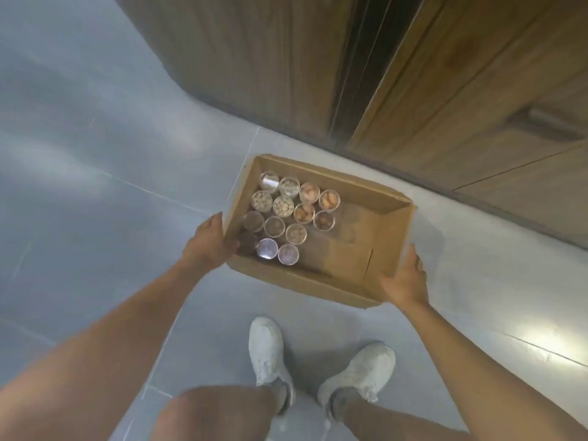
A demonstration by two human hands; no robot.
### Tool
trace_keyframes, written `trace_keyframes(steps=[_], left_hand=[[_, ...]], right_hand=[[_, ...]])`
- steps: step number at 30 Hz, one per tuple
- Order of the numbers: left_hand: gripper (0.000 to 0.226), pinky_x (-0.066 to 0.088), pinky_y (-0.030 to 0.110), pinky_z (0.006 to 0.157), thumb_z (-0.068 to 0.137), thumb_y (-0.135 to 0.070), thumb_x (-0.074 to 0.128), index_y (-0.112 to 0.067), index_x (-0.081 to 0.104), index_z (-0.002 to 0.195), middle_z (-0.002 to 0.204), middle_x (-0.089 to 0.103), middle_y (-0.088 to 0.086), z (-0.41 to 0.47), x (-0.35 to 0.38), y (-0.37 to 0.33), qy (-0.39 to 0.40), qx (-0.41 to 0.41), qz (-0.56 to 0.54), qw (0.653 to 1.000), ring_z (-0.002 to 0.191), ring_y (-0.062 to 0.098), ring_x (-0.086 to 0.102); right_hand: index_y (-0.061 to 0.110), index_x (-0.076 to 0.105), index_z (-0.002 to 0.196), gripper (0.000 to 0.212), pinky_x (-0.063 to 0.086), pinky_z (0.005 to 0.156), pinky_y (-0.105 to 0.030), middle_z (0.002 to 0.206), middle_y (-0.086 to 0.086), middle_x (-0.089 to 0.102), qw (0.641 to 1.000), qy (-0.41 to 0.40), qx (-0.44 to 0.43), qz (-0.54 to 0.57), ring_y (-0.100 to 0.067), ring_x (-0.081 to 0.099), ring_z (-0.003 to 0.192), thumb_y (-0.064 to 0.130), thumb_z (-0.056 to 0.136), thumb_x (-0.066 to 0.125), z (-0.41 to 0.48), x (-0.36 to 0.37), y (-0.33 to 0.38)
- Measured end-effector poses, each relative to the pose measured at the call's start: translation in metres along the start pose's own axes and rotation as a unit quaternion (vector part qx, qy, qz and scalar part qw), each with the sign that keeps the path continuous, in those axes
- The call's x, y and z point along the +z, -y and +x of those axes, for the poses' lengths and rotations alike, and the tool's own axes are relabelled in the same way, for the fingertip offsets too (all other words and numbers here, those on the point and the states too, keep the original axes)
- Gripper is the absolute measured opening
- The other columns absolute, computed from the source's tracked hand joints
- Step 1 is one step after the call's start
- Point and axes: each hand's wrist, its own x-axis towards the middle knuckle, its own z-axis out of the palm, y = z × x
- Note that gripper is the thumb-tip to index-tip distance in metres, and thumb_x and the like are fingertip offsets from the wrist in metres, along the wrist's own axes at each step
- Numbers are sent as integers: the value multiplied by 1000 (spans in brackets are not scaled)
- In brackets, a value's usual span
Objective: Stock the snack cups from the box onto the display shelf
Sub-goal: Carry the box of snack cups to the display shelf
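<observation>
Head view: left hand [211, 241] grips the cardboard box [318, 283] at its left wall, thumb inside; right hand [405, 278] presses flat against the right wall. Blurred snack cups [286, 214] crowd its left half.

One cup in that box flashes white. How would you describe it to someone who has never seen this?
Find the open cardboard box between the left hand and the right hand. The snack cups crowd its left half; take the row nearest the person, by the left hand. The middle cup there glares bright white, while its two neighbours look dull and darker.
</observation>
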Motion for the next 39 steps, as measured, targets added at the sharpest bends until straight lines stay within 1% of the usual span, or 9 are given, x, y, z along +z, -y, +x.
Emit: trace_keyframes(steps=[2,4,7,10,15,21,27,35,39], left_hand=[[86,35,47,115,94,-37,70,-9,23,160,162,35,16,21,13,3,8,-27,-31,999,147,36,36],[76,41,46,107,95,-35,68,-11,30,156,153,48,18,48,27,9,18,-51,-61,997,136,40,49],[48,50,45,95,97,-40,60,-17,52,138,130,65,17,81,49,16,-7,-43,-60,997,116,41,61],[35,48,40,82,100,-40,53,-13,64,120,115,70,17,105,63,19,-46,-34,-34,998,103,40,64],[27,44,38,72,103,-39,43,-17,61,102,87,65,10,109,74,25,-109,-14,-7,994,83,38,59],[32,44,38,73,106,-41,45,-14,62,107,89,63,9,88,66,33,-118,-7,-32,992,78,33,54],[31,47,39,72,105,-44,44,-17,58,97,85,63,7,24,29,25,-111,-23,-38,993,78,35,57],[32,49,39,72,104,-42,45,-15,62,101,86,65,7,-110,-87,-7,-102,-47,-53,992,81,36,62],[28,45,39,72,105,-34,47,-11,62,101,93,68,16,-181,-160,-30,-101,-34,-49,993,81,37,59]], right_hand=[[20,3,163,102,38,114,-53,167,-9,21,998,-19,29,46,-38,33,146,29,88,72,23,16,-6],[21,9,161,97,45,107,-53,160,-11,36,994,-35,56,86,-39,46,138,37,86,69,50,34,-10],[23,24,152,74,53,92,-53,133,-15,62,988,-89,84,98,-44,62,113,35,89,62,77,55,-17],[26,35,146,55,49,80,-46,120,-18,66,985,-134,93,59,-45,62,106,28,95,56,89,62,-28],[20,60,127,30,52,81,-46,114,-15,68,982,-146,108,53,-42,62,102,26,99,51,93,66,-41],[20,60,128,28,47,75,-41,115,-14,68,985,-150,86,19,-41,62,100,26,102,49,84,40,-24],[22,60,125,26,54,78,-44,113,-11,69,988,-137,73,-2,-39,64,100,29,102,49,42,-7,-7],[24,61,120,22,48,73,-39,109,-10,69,991,-118,57,-1,-38,64,96,28,101,50,-72,-112,30],[27,59,103,11,49,70,-38,96,-7,67,991,-121,53,10,-36,62,86,24,98,49,-147,-181,56]])
